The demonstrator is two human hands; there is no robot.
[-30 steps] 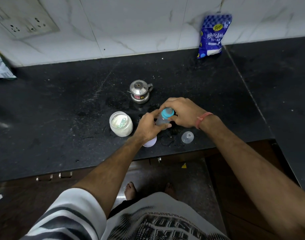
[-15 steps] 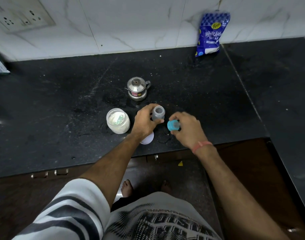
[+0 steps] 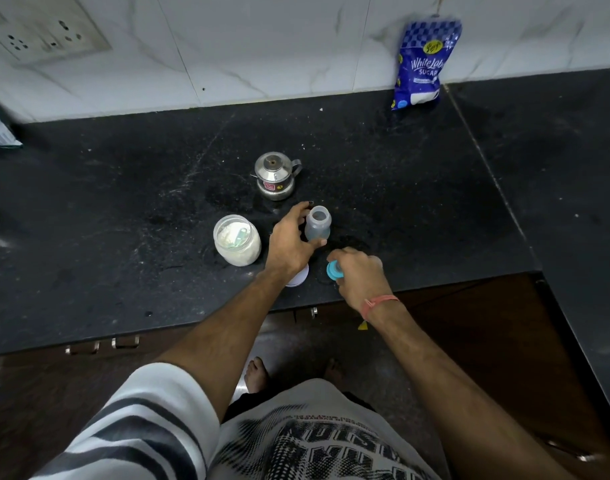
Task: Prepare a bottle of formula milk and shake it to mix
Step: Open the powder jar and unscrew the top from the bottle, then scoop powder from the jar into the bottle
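Observation:
A small clear feeding bottle [image 3: 318, 226] stands upright and uncapped on the black counter [image 3: 123, 209]. My left hand [image 3: 291, 242] wraps around its left side, thumb at its base. My right hand [image 3: 360, 275] holds the blue teat cap [image 3: 333, 270] low over the counter, just right of and nearer than the bottle. An open glass jar of white powder [image 3: 237, 244] with a scoop inside stands left of my left hand. A white lid [image 3: 298, 277] lies partly hidden under my left wrist.
A small steel pot with a lid [image 3: 275, 176] stands behind the bottle. A blue sugar packet [image 3: 423, 62] leans on the tiled wall at the back right. A wall socket [image 3: 43, 38] is at the top left. The counter's front edge runs just below my hands.
My right hand took the blue cap off the bottle and carried it right and toward the counter's front edge. My left hand kept hold of the bottle.

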